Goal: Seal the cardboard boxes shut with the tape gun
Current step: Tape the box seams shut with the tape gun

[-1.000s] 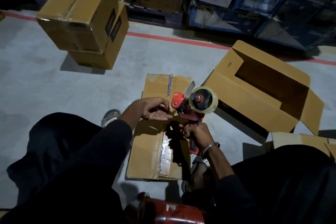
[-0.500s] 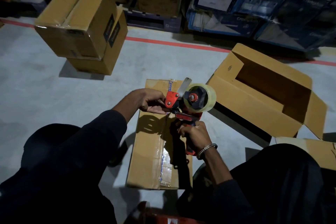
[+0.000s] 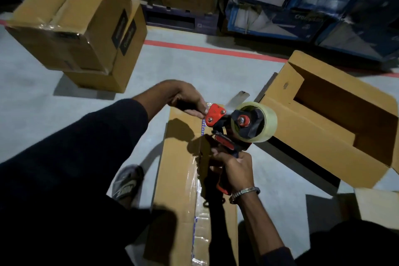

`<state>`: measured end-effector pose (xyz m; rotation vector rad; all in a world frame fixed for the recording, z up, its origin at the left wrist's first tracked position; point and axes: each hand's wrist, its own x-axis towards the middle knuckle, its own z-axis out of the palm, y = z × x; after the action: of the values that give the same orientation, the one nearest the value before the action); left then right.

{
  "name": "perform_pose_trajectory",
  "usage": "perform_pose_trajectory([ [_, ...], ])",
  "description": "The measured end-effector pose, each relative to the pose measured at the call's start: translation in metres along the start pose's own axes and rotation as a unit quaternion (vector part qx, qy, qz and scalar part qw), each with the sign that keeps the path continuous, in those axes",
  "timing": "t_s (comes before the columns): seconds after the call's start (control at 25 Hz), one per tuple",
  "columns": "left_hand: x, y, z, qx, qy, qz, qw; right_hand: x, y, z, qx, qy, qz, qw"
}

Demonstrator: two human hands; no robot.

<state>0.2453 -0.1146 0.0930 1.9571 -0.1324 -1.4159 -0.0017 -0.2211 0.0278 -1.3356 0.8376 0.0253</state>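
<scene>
We cannot see the near end of the box (image 3: pixel 179 179) at six o'clock, which the bottom edge cuts off, and the right hand (image 3: pixel 234 168) hides most of the tape gun (image 3: pixel 224 134) handle along with the seam below it. The left hand (image 3: pixel 185 99) covers whatever its fingertips pinch at the gun's red front plate, so we cannot tell whether they touch tape or only the plate. At eleven o'clock the stacked boxes (image 3: pixel 71 24) are motion-blurred with unreadable black labels, and at three o'clock the open box (image 3: pixel 323 119) runs past the right edge.
</scene>
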Motion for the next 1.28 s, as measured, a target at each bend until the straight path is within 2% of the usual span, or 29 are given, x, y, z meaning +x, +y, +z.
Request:
perform_pose_trajectory([
  [0.2,0.064,0.007,-0.024,0.138,0.048,0.098,0.984,0.041,-0.008,0.013,0.046,-0.046,0.015,0.998],
  [0.28,0.089,0.002,-0.029,0.181,0.047,0.118,0.975,0.057,-0.009,0.017,0.007,-0.048,-0.006,0.999],
  [0.6,0.142,-0.018,-0.067,0.192,0.148,0.223,0.944,0.06,0.016,0.043,-0.126,0.04,-0.028,0.991],
  [0.68,0.149,-0.015,-0.08,0.171,0.161,0.228,0.945,0.043,0.03,0.039,-0.149,0.058,-0.035,0.987],
  [0.8,0.161,-0.018,-0.084,0.19,0.125,0.221,0.948,0.036,0.047,0.038,-0.159,0.083,-0.038,0.983],
  [1.0,0.176,-0.022,-0.072,0.234,0.164,0.257,0.923,0.048,0.074,0.055,-0.204,0.094,-0.032,0.974],
  [1.16,0.186,-0.026,-0.065,0.232,0.176,0.244,0.925,0.052,0.08,0.069,-0.206,0.085,-0.025,0.975],
  [1.28,0.193,-0.028,-0.058,0.278,0.193,0.234,0.911,0.055,0.084,0.072,-0.175,0.082,-0.016,0.981],
])
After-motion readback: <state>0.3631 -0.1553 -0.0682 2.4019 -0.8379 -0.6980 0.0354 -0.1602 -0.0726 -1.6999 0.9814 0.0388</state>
